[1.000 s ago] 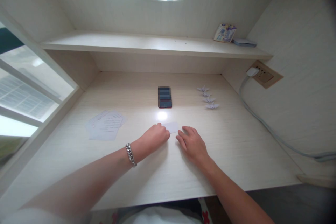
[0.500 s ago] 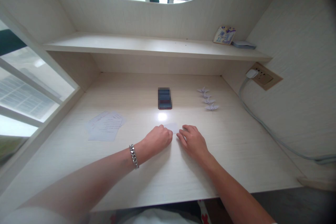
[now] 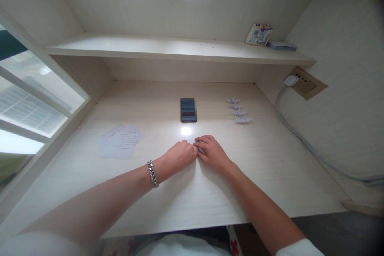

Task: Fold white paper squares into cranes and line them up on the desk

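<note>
In the head view, a small piece of white paper (image 3: 191,141) lies flat on the desk, mostly covered by my fingers. My left hand (image 3: 182,153) is closed, its curled fingers pressing on the paper. My right hand (image 3: 212,152) meets it from the right, with bent fingertips on the paper beside the left knuckles. What the fingertips do underneath is hidden. Just beyond the hands lies a dark, pixelated phone-like rectangle (image 3: 188,110). Several folded paper cranes (image 3: 240,113) stand in a column to the right of it.
Several overlapping sheets of paper (image 3: 120,144), some with writing, lie on the desk (image 3: 144,104) at the left. A shelf (image 3: 150,46) at the back carries a small patterned box (image 3: 259,34) and a flat pad (image 3: 282,45). A cable (image 3: 295,134) runs from the wall socket (image 3: 306,83) along the right wall.
My right hand has moved left and slightly away from me, over the paper, and now meets my left hand. The left hand stays nearly in place. The view has tilted slightly.
</note>
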`<control>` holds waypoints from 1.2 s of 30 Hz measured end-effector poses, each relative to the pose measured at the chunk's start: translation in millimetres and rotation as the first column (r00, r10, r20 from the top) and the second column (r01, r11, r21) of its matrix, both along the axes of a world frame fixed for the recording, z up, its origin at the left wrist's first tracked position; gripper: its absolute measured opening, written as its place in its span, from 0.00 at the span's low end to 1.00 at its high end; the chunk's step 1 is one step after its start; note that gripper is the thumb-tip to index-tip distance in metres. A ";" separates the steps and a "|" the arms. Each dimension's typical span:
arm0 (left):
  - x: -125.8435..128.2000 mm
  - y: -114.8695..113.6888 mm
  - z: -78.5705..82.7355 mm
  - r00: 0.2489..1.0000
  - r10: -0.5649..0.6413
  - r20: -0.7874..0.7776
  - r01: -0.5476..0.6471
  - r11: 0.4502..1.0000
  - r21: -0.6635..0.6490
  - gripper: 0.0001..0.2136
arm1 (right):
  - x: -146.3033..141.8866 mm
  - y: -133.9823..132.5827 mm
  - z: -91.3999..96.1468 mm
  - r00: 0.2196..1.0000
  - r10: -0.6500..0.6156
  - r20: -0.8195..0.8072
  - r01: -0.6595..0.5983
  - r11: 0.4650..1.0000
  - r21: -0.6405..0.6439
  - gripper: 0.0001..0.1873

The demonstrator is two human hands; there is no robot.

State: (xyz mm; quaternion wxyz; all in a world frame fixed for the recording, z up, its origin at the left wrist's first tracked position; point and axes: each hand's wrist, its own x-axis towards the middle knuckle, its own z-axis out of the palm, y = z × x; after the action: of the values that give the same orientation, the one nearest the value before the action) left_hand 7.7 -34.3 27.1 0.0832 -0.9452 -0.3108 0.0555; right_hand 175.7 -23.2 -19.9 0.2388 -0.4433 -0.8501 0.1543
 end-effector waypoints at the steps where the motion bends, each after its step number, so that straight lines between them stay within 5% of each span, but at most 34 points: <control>1: -0.5 2.6 0.5 1.000 -0.009 -0.004 0.009 0.999 -0.032 0.07 | 0.8 2.4 -0.3 1.000 0.010 0.002 -0.010 1.000 -0.007 0.12; 5: 3.8 11.2 4.5 1.000 0.002 -0.013 -0.004 0.988 -0.151 0.08 | 1.6 7.4 -2.3 1.000 0.020 0.013 -0.019 1.000 -0.014 0.11; 10: 9.2 8.3 7.1 0.999 0.051 0.000 -0.050 0.989 -0.142 0.07 | 1.3 2.1 0.1 1.000 0.019 0.021 -0.019 1.000 0.009 0.11; 14: 1.4 5.2 2.8 0.979 0.171 0.115 -0.162 0.983 -0.081 0.09 | 0.6 0.4 1.6 0.999 0.006 0.037 -0.007 1.000 0.026 0.10; 17: -10.0 11.9 -0.3 0.918 0.317 0.238 -0.286 0.945 -0.156 0.08 | -0.3 4.0 2.7 1.000 -0.024 -0.010 0.025 1.000 0.014 0.11; 19: -18.2 19.9 -1.3 0.822 0.407 0.398 -0.301 0.904 -0.304 0.08 | -0.7 8.3 5.5 0.985 -0.099 -0.140 0.088 0.993 -0.082 0.10; 22: -28.0 30.7 -5.4 0.563 0.590 0.578 -0.219 0.782 -0.584 0.11 | -1.7 17.2 11.5 0.879 -0.287 -0.381 0.131 0.913 -0.386 0.11; 25: -31.8 33.9 -16.8 0.317 0.764 0.561 -0.122 0.620 -0.775 0.15 | -5.0 25.0 13.5 0.745 -0.451 -0.492 0.059 0.779 -0.624 0.16; 28: -30.7 30.5 -31.5 0.124 0.851 0.510 -0.016 0.516 -0.857 0.17 | -9.7 27.5 9.3 0.645 -0.544 -0.536 -0.002 0.701 -0.713 0.17; 31: -29.7 26.9 -41.4 0.028 0.860 0.509 -0.002 0.510 -0.860 0.17 | -12.5 25.9 3.8 0.595 -0.572 -0.565 -0.048 0.676 -0.735 0.17; 36: -30.6 26.0 -44.0 0.022 0.850 0.526 -0.020 0.527 -0.850 0.17 | -12.3 25.2 -0.2 0.578 -0.570 -0.584 -0.085 0.669 -0.738 0.17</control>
State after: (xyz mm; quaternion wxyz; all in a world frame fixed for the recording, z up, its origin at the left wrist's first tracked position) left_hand -22.9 -8.3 -16.9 -0.4785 -0.5480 -0.5542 -0.4044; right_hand 163.3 2.0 -20.1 0.4166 -0.5078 -0.4548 0.6014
